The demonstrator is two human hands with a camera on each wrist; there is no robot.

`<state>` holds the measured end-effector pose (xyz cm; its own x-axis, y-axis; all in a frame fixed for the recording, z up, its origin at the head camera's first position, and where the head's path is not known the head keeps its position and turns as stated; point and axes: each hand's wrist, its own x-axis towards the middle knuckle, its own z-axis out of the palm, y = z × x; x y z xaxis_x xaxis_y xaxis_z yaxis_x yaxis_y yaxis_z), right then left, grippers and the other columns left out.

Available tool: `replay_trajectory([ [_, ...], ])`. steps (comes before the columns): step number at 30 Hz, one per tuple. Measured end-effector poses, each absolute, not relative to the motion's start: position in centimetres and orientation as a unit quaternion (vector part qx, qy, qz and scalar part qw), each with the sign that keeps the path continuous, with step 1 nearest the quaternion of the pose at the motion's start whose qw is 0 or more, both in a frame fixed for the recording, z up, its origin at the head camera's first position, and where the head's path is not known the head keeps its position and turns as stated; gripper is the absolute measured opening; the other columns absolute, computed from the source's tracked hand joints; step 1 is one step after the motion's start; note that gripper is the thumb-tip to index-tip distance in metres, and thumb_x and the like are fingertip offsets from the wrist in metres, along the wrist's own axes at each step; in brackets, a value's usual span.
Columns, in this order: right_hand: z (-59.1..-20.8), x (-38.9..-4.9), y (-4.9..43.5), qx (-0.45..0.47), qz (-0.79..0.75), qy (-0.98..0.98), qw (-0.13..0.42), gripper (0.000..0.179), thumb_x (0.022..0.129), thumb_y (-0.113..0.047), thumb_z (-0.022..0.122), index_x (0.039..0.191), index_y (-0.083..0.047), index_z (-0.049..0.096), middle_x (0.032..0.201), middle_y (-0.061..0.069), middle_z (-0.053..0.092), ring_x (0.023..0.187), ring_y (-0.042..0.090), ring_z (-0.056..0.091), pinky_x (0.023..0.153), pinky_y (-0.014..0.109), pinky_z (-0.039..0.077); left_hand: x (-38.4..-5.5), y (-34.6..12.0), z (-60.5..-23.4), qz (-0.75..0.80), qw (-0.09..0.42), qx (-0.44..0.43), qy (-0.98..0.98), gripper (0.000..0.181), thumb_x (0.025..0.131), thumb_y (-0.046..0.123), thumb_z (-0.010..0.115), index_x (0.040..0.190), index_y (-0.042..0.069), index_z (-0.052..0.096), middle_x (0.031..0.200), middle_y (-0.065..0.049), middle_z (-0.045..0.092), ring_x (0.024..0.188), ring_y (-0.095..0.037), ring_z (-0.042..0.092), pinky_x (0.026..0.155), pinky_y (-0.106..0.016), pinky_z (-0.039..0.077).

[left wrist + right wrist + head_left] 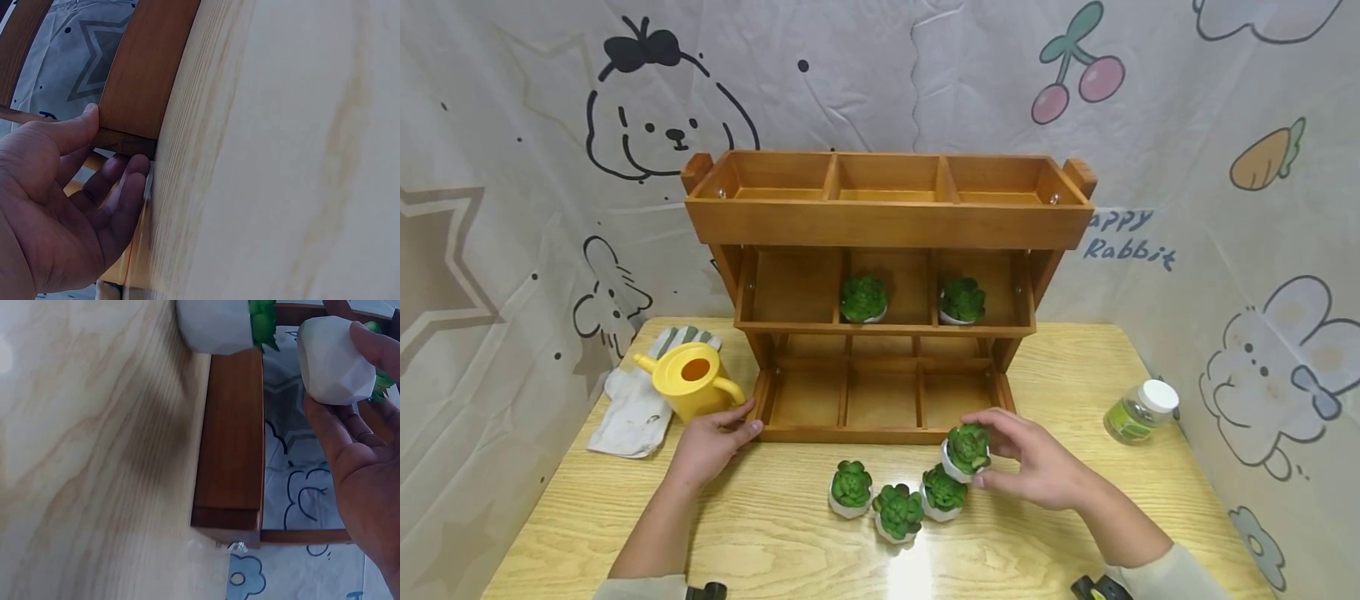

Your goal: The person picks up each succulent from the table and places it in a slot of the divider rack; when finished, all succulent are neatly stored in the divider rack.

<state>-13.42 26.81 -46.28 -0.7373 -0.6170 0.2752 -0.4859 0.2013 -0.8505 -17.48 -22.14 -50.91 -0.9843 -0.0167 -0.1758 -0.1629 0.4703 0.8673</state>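
Note:
My right hand (1037,462) pinches a small potted succulent (966,450), green leaves in a white faceted pot, lifted over the table. Its white pot (337,361) shows between thumb and fingers in the right wrist view. Below, three similar succulents stand on the table: a left one (851,487), a front one (898,512) and one partly hidden by the held pot (943,492). My left hand (711,446) holds the lower left corner of a three-tier wooden shelf (887,227), thumb and curled fingers about the board end (125,141).
Two succulents sit on the middle tier, in the centre compartment (863,298) and the right one (962,300). Left of the shelf stand a yellow watering can (688,379) and a white cloth glove (636,412). A white-lidded jar (1141,411) stands at the right.

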Motion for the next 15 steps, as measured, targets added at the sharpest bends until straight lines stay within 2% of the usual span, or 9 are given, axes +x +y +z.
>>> replay_trajectory([
  [9, -45.4, -14.1, 25.1, -0.345, -0.527, 0.773, 0.073, 0.066, 0.086, -0.005, 0.085, 0.144, -0.012, 0.054, 0.132, 0.006, 0.060, 0.118, 0.022, 0.064, 0.100, 0.038, 0.055, -17.5, -22.0, -50.8, 0.509, 0.077, -0.053, 0.856, 0.056, 0.095, 0.035, 0.078, 0.145, 0.015, 0.062, 0.127, -0.017, 0.071, 0.093, -0.020, 0.069, 0.068, -0.033, 0.061],
  [15, -44.8, -14.5, 23.7, -0.353, -0.523, 0.773, 0.067, 0.065, 0.087, -0.007, 0.085, 0.144, -0.015, 0.055, 0.135, 0.005, 0.060, 0.119, 0.022, 0.064, 0.100, 0.038, 0.055, -17.5, -22.1, -50.6, 0.503, 0.077, -0.051, 0.859, 0.056, 0.096, 0.035, 0.078, 0.145, 0.015, 0.062, 0.127, -0.017, 0.071, 0.093, -0.021, 0.069, 0.068, -0.034, 0.061],
])
